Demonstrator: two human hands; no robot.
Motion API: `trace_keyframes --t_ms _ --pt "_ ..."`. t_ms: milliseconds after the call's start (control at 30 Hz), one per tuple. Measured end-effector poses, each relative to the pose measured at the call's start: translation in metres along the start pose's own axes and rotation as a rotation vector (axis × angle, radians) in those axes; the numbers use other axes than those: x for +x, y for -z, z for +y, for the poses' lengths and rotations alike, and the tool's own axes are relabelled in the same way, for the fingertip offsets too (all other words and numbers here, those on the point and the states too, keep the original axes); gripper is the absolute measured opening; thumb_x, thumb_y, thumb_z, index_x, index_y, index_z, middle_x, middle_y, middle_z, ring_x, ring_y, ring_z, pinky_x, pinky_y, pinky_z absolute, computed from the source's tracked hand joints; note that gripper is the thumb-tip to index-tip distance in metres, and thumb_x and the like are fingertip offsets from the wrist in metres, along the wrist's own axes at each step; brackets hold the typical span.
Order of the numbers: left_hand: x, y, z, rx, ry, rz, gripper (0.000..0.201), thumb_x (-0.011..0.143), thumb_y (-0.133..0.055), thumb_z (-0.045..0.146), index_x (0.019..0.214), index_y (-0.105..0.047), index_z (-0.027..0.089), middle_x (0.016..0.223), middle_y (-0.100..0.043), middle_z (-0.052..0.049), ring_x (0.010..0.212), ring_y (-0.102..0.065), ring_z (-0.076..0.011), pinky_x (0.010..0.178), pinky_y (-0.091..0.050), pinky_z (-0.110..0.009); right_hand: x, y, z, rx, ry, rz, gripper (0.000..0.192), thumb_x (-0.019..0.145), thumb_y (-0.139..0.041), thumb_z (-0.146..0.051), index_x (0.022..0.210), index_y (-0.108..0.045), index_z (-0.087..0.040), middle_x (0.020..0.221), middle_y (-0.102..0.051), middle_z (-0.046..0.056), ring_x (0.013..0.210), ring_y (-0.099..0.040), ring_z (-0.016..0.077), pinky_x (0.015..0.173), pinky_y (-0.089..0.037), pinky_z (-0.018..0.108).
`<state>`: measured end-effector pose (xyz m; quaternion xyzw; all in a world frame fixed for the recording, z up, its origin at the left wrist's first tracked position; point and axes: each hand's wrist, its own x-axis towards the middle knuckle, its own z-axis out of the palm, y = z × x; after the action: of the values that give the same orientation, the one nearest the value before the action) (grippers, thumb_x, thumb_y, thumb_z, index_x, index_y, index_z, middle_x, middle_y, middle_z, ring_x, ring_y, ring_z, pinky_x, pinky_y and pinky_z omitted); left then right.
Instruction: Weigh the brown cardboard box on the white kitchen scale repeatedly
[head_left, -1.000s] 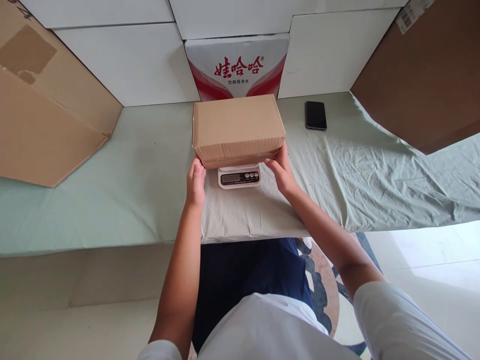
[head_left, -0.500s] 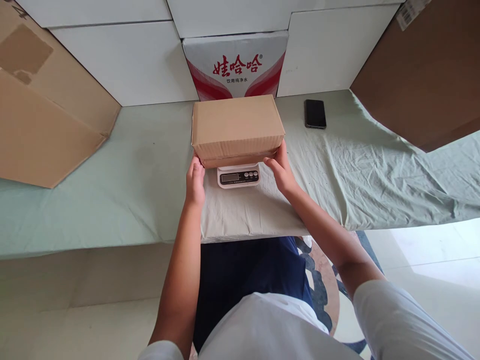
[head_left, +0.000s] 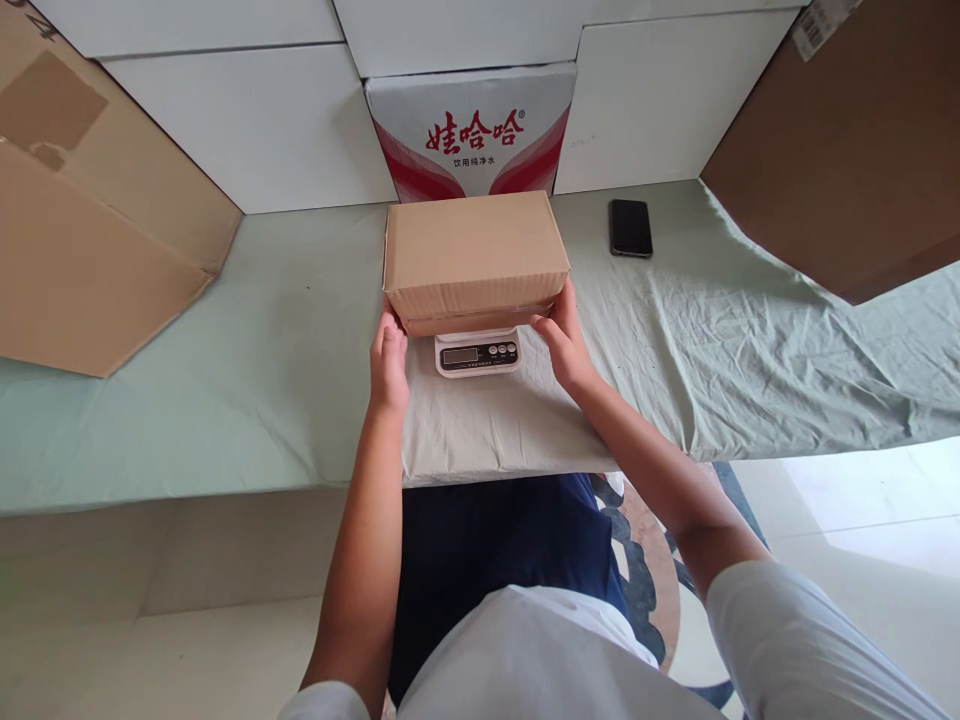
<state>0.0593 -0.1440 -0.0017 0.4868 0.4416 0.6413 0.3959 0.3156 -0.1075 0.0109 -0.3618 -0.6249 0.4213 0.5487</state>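
Pale cloth (head_left: 300, 420) spans the head view, where the box (head_left: 477, 240) sits over the scale (head_left: 487, 367), contact hidden. I have left hand (head_left: 388, 365) and right hand (head_left: 564, 345) clasping its near lower corners; level, even support, clear of the display (head_left: 460, 355), would serve best.

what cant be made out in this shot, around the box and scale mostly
In the head view:
- Top of the scale: hidden by the small carton.
- Any reading on its display: too small and dark.
- Finger ends of the left hand and right hand, thumbs aside: hidden by the carton.
- Large left cardboard box: cut off by the picture's edge.
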Motion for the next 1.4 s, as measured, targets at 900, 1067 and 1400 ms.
trace_keyframes --t_ms 900,1067,1400 --pt "-0.005 0.009 -0.001 0.049 -0.008 0.050 0.091 0.088 -0.045 0.086 0.160 -0.046 0.031 0.176 -0.033 -0.007 0.165 -0.026 -0.0257 0.135 -0.024 -0.041 0.003 0.011 0.013 0.105 -0.007 0.057 0.084 0.084 -0.060 -0.066 0.157 -0.025 -0.040 0.175 -0.032 -0.001 0.162 -0.032 0.0305 0.135 -0.029 0.059" --pt "-0.005 0.009 -0.003 0.054 -0.014 0.058 0.089 0.090 -0.041 0.085 0.159 -0.046 0.031 0.176 -0.033 -0.008 0.165 -0.026 -0.0263 0.135 -0.024 -0.041 0.004 0.010 0.014 0.079 -0.015 0.060 0.086 0.083 -0.059 -0.068 0.157 -0.026 -0.041 0.173 -0.035 0.001 0.160 -0.036 0.0314 0.133 -0.032 0.060" --pt "-0.006 0.007 -0.001 0.061 -0.015 0.030 0.090 0.088 -0.043 0.086 0.159 -0.047 0.031 0.175 -0.034 -0.008 0.165 -0.026 -0.0273 0.135 -0.024 -0.042 0.005 0.009 0.011 0.019 -0.008 0.033 0.086 0.083 -0.054 -0.075 0.157 -0.028 -0.040 0.172 -0.036 0.001 0.159 -0.035 0.0321 0.133 -0.032 0.060"
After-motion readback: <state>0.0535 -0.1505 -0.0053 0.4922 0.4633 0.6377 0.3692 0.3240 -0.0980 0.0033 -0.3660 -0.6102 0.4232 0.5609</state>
